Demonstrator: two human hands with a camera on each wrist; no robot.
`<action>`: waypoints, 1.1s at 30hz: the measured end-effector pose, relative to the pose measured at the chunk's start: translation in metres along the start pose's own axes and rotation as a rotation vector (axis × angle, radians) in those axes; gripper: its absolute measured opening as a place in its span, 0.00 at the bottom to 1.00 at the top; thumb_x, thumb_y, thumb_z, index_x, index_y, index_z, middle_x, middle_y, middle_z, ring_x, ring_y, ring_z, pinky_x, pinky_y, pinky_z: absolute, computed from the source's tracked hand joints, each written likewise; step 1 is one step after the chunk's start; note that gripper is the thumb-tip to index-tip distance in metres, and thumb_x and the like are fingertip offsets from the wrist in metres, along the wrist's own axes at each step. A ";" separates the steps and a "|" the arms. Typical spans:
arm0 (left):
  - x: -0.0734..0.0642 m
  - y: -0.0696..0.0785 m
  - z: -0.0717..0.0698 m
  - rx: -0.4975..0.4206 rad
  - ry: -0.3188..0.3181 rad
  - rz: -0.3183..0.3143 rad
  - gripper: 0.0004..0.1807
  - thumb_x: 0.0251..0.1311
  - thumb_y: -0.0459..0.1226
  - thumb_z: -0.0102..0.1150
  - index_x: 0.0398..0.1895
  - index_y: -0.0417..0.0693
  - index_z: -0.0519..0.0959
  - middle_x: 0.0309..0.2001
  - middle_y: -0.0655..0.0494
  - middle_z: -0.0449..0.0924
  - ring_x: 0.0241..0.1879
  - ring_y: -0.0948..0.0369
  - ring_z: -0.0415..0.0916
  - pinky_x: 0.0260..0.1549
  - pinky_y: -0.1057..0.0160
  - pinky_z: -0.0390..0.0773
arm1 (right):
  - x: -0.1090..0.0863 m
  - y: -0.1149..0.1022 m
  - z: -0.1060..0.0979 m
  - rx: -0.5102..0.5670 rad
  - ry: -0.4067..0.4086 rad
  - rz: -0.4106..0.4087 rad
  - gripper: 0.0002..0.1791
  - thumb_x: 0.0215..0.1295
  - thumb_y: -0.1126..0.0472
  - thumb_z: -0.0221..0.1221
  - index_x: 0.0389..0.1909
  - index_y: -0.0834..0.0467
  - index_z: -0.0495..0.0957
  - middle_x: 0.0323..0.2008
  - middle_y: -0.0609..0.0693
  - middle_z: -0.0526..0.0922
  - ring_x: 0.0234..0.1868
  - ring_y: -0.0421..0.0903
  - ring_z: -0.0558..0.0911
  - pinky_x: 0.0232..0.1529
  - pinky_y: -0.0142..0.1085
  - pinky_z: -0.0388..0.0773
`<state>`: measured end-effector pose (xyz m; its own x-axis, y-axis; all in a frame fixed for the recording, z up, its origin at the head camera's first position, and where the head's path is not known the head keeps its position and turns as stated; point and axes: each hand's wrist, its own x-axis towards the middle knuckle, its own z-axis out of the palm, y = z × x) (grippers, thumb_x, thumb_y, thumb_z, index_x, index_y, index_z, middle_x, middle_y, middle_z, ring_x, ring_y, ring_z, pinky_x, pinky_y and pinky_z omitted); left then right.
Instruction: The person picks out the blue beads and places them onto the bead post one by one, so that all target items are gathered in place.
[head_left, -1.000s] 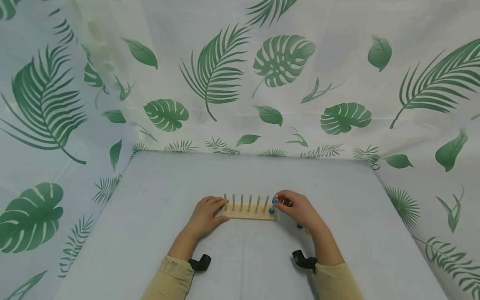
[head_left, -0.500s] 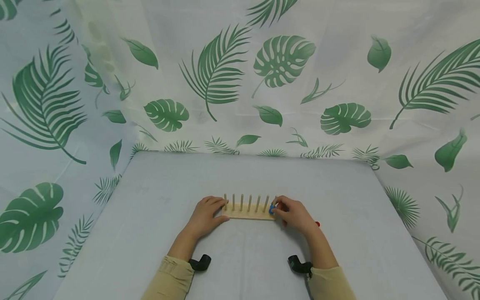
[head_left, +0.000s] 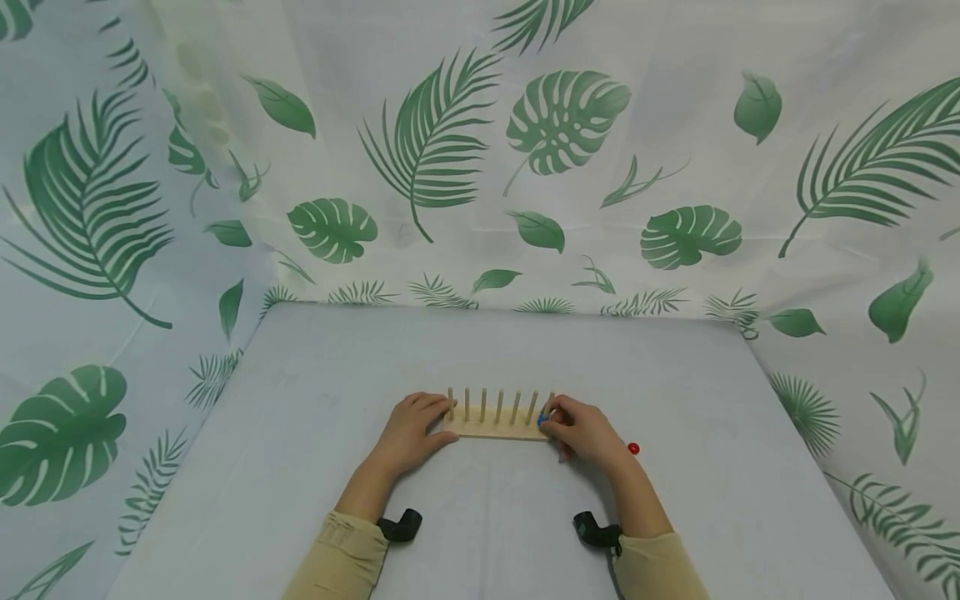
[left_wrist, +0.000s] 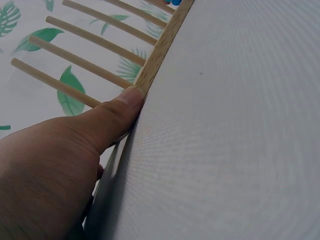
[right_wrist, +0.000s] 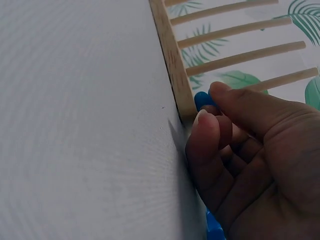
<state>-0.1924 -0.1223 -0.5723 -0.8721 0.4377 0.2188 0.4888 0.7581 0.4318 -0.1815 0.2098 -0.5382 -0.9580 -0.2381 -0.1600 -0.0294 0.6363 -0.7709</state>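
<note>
Nearest: tan sleeves [head_left: 333, 562], then a black wrist mount [head_left: 405, 525] on the left arm, another [head_left: 596, 532] on the right. Red bead [head_left: 633, 448] lies on the table [head_left: 480, 350], just beside right wrist. Left hand [head_left: 412, 429] grips left end of wooden peg board [head_left: 498, 429], thumb on front edge, fingers toward the back. Right hand [head_left: 585, 429] at the other end, thumb and fingers curled, pinching a blue bead [head_left: 543, 419] low on the rightmost peg [head_left: 549, 403]. Board sits on table between both hands, seven upright pegs in a row. Right wrist view: another blue piece [right_wrist: 214, 227] below right hand, mostly hidden, shape unclear. Farthest: white sheet [head_left: 465, 267] with green leaf print, behind the table.
</note>
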 end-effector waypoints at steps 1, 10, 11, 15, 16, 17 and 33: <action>0.000 0.000 0.000 0.002 -0.001 -0.001 0.33 0.59 0.56 0.65 0.65 0.53 0.76 0.62 0.54 0.77 0.65 0.50 0.69 0.69 0.47 0.65 | 0.000 0.001 0.000 0.004 -0.001 0.002 0.07 0.67 0.54 0.64 0.42 0.48 0.77 0.29 0.46 0.80 0.17 0.46 0.80 0.27 0.35 0.77; 0.001 0.001 0.001 0.002 -0.011 -0.010 0.33 0.59 0.56 0.65 0.65 0.53 0.75 0.63 0.54 0.76 0.66 0.50 0.68 0.70 0.47 0.65 | -0.002 0.000 -0.002 0.005 -0.010 -0.022 0.09 0.66 0.54 0.65 0.44 0.47 0.77 0.29 0.47 0.81 0.16 0.46 0.81 0.31 0.33 0.78; 0.001 0.001 0.001 0.000 -0.011 -0.009 0.33 0.59 0.56 0.65 0.65 0.53 0.75 0.63 0.54 0.76 0.66 0.50 0.68 0.70 0.47 0.65 | -0.002 0.000 -0.003 0.003 -0.009 -0.028 0.10 0.65 0.54 0.65 0.44 0.47 0.77 0.29 0.47 0.81 0.16 0.46 0.81 0.30 0.32 0.78; 0.000 0.000 0.001 0.001 -0.010 -0.008 0.33 0.59 0.56 0.65 0.65 0.53 0.75 0.62 0.54 0.77 0.66 0.49 0.68 0.70 0.47 0.65 | -0.003 0.000 -0.006 -0.006 0.002 -0.055 0.11 0.66 0.55 0.65 0.47 0.47 0.77 0.29 0.47 0.82 0.16 0.45 0.81 0.27 0.33 0.78; 0.000 0.000 0.001 0.004 -0.012 -0.009 0.33 0.59 0.56 0.64 0.65 0.53 0.75 0.63 0.54 0.76 0.66 0.50 0.68 0.70 0.47 0.65 | -0.004 -0.001 -0.008 -0.012 0.007 -0.056 0.11 0.66 0.55 0.64 0.47 0.47 0.77 0.29 0.47 0.82 0.16 0.45 0.81 0.26 0.33 0.78; 0.000 0.000 0.001 0.006 -0.013 -0.010 0.33 0.59 0.56 0.64 0.65 0.53 0.75 0.63 0.54 0.76 0.66 0.50 0.68 0.70 0.47 0.65 | -0.005 -0.001 -0.010 -0.023 0.011 -0.059 0.11 0.67 0.55 0.63 0.48 0.47 0.77 0.30 0.48 0.81 0.17 0.45 0.81 0.25 0.33 0.78; 0.001 -0.002 0.001 0.002 -0.020 0.009 0.34 0.60 0.56 0.63 0.66 0.51 0.75 0.63 0.53 0.76 0.66 0.50 0.68 0.70 0.47 0.65 | -0.028 0.030 -0.076 -0.178 0.122 0.119 0.20 0.70 0.41 0.57 0.53 0.50 0.79 0.39 0.49 0.81 0.38 0.46 0.75 0.36 0.35 0.74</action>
<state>-0.1941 -0.1233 -0.5741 -0.8673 0.4536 0.2051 0.4962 0.7553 0.4281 -0.1775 0.2907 -0.5100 -0.9848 -0.0698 -0.1590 0.0465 0.7762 -0.6288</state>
